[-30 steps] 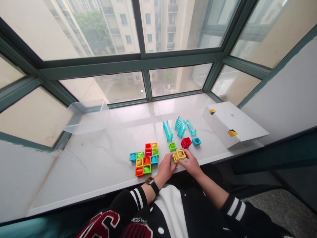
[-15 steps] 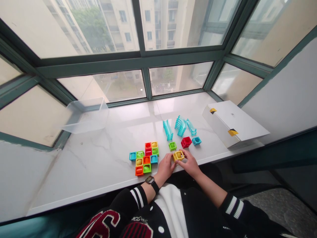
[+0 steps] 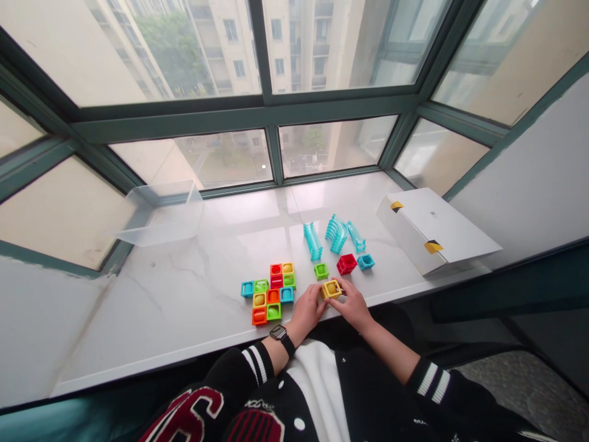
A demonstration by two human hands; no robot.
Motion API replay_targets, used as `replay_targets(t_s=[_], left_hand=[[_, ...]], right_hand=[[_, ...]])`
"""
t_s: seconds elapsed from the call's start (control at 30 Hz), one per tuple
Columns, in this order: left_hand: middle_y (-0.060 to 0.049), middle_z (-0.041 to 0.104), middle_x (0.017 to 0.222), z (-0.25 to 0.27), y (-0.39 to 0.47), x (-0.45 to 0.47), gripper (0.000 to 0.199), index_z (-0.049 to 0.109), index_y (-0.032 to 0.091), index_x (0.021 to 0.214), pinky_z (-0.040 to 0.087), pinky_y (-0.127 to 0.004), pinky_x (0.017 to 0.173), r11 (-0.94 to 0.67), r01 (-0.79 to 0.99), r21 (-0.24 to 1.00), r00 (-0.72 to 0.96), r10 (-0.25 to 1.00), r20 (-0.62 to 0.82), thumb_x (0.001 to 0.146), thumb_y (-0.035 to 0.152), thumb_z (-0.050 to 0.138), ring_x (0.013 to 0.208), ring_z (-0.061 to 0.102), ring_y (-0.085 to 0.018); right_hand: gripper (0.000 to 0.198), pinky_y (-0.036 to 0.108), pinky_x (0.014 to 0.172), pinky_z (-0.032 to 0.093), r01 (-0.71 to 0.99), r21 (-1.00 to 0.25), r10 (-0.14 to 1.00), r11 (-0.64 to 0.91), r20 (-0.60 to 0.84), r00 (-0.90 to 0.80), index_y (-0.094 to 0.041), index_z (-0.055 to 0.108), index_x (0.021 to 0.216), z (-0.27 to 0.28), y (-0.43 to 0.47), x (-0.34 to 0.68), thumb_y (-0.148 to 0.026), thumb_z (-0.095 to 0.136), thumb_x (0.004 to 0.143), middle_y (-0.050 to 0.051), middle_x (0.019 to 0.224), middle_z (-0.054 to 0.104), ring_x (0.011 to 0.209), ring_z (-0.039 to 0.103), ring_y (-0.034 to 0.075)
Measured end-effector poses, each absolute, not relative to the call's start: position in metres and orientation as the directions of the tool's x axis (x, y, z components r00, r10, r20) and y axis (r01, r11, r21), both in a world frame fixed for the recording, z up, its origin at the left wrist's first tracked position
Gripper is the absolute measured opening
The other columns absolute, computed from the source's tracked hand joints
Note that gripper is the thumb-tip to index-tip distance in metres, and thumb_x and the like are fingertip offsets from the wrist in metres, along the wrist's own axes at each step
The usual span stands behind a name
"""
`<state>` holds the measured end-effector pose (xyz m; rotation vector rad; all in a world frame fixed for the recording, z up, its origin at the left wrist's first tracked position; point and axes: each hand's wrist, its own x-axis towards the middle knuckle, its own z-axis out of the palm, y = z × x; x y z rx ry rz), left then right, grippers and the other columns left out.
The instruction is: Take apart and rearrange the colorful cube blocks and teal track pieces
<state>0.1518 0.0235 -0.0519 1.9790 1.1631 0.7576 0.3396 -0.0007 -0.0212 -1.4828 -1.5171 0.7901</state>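
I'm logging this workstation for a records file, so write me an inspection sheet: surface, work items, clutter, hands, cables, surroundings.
Surface: white marble-patterned windowsill.
Work items: yellow block in hand, one piece or two joined unclear; loose green block, red block and blue block beyond it; three turquoise track pieces farther back; multicoloured block cluster to the left.
Clutter: clear plastic bin at far left, white box at right.
Hands: left hand and right hand both hold the yellow block; smartwatch on the left wrist.
Cables: nothing seen.
Surroundings: green window frames; buildings and tree outside.
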Motion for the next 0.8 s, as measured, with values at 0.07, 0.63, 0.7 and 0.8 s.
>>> replay_targets(t_s=[0.07,0.63,0.7,0.8], left_hand=[[-0.009,0.066,0.126,-0.052,0.024,0.152,0.042,0.054,0.026,0.136,0.057,-0.044,0.099,-0.343,0.483,0.806,0.423,0.897,0.128,0.096,0.024,0.064,0.113,0.067,-0.025],[-0.007,0.066,0.129,-0.051,0.024,0.152,0.049,0.053,0.027,0.137,0.056,-0.044,0.103,-0.341,0.485,0.805,0.425,0.896,0.124,0.091,0.018,0.066,0.117,0.066,-0.024],[-0.007,0.066,0.129,-0.051,0.024,0.152,0.049,0.053,0.027,0.137,0.056,-0.044,0.102,-0.335,0.487,0.807,0.423,0.899,0.118,0.091,0.017,0.066,0.115,0.066,-0.023],[-0.007,0.066,0.129,-0.049,0.024,0.152,0.048,0.054,0.026,0.135,0.056,-0.044,0.103,-0.331,0.485,0.81,0.419,0.901,0.117,0.09,0.015,0.066,0.116,0.066,-0.024]], right_hand=[[0.056,0.046,0.099,0.063,0.446,-0.89,0.987,0.1,0.146,0.069,-0.025,0.065,0.136,-0.022,-0.001,0.339,-0.034,0.078,0.082,0.011,0.134,0.069,0.12,0.069,0.031],[0.054,0.049,0.102,0.06,0.458,-0.887,0.994,0.057,0.094,0.059,-0.024,0.062,0.134,-0.034,-0.003,0.338,-0.036,0.076,0.083,0.013,0.134,0.067,0.122,0.068,0.033],[0.054,0.049,0.102,0.06,0.463,-0.885,0.994,0.056,0.095,0.061,-0.024,0.062,0.134,-0.036,-0.003,0.338,-0.037,0.076,0.083,0.013,0.135,0.067,0.123,0.067,0.033],[0.056,0.05,0.104,0.059,0.483,-0.873,0.992,0.069,0.113,0.062,-0.023,0.062,0.135,-0.037,-0.003,0.336,-0.038,0.075,0.083,0.014,0.135,0.066,0.124,0.067,0.033]])
